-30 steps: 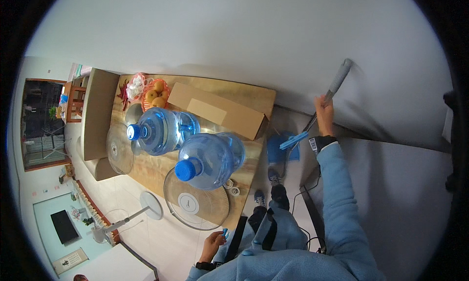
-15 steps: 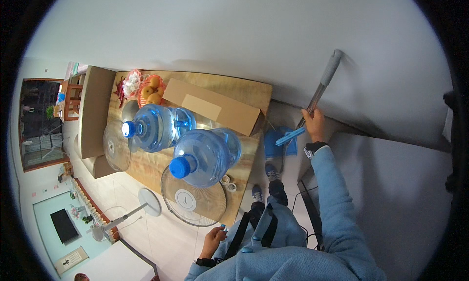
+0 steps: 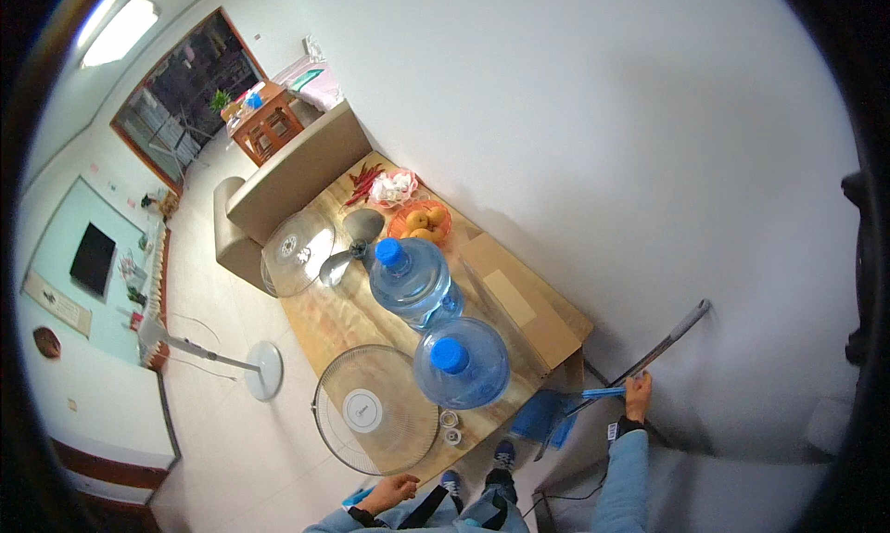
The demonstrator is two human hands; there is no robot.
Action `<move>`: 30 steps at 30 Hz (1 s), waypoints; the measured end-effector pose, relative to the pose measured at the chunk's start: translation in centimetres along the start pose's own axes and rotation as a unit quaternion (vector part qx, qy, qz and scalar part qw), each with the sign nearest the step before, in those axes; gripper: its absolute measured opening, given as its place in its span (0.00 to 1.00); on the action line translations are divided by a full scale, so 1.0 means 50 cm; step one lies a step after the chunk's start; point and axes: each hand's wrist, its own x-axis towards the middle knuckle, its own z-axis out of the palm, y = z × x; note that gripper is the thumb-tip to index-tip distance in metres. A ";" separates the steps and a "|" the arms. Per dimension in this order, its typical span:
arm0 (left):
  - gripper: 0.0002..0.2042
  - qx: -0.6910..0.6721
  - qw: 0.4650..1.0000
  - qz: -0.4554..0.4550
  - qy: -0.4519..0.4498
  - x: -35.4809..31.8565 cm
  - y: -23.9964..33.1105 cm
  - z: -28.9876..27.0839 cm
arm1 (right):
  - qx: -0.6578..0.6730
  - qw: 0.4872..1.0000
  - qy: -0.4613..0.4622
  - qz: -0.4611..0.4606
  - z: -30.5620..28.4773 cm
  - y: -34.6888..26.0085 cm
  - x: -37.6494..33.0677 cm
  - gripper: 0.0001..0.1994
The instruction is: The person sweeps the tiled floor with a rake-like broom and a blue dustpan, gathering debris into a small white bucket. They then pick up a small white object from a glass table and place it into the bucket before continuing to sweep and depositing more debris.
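My right hand [image 3: 637,399] is at the lower right, its fingers closed on a narrow, flat blue piece [image 3: 604,392]. Right beside that hand slants a long pole with a grey grip [image 3: 688,320]; whether the fingers also touch the pole is hard to make out. Down by the floor, a blue dustpan [image 3: 538,417] shows near the pole's lower end. My left hand [image 3: 391,492] hangs at the table's near edge with loosely bent fingers and no visible load. A bright blue bit [image 3: 356,498] shows next to its wrist. Closest to this hand lies a round wire fan guard [image 3: 394,422].
On the wooden table [image 3: 320,324] stand two large water bottles, one [image 3: 408,278] behind the other [image 3: 464,366]. A cardboard box [image 3: 542,324], an orange fruit basket [image 3: 419,222], fan blades [image 3: 358,248] and another guard [image 3: 301,246] share it. A fan stand [image 3: 264,371] occupies the floor leftward.
The view has swung and tilted up, bringing more of the room in. My right hand and the pole now appear lower. My left hand sits nearer the table's front edge.
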 end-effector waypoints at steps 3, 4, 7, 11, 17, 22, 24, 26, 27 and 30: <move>0.16 -0.008 1.000 0.010 0.013 -0.017 -0.028 -0.008 | 0.135 0.990 0.032 -0.013 -0.014 0.046 -0.051 0.18; 0.16 -0.022 1.000 0.017 0.013 -0.024 -0.040 -0.015 | 0.088 0.995 0.025 0.028 -0.018 0.055 -0.081 0.17; 0.16 -0.061 0.997 0.036 0.026 -0.052 -0.096 -0.042 | 0.155 0.978 -0.038 0.133 -0.027 0.058 -0.193 0.13; 0.19 0.007 0.990 0.109 0.090 -0.081 -0.208 -0.101 | 0.203 0.954 -0.024 0.221 -0.005 0.020 -0.379 0.09; 0.17 -0.122 0.970 -0.030 0.208 -0.198 -0.416 -0.171 | 0.142 0.930 -0.212 0.264 0.032 -0.051 -0.574 0.12; 0.20 -0.143 0.940 -0.151 0.270 -0.358 -0.599 -0.132 | 0.082 0.923 -0.316 0.202 0.084 -0.130 -0.607 0.15; 0.22 -0.122 0.923 -0.201 0.304 -0.413 -0.674 -0.080 | 0.073 0.920 -0.338 0.187 0.118 -0.154 -0.611 0.15; 0.23 -0.175 0.896 -0.257 0.317 -0.457 -0.737 -0.017 | 0.056 0.905 -0.389 0.163 0.154 -0.166 -0.619 0.16; 0.19 -0.223 0.888 -0.230 0.329 -0.479 -0.764 0.014 | 0.053 0.898 -0.408 0.154 0.173 -0.167 -0.627 0.17; 0.19 -0.278 0.855 -0.304 0.316 -0.524 -0.810 0.124 | 0.060 0.870 -0.473 0.129 0.217 -0.152 -0.672 0.20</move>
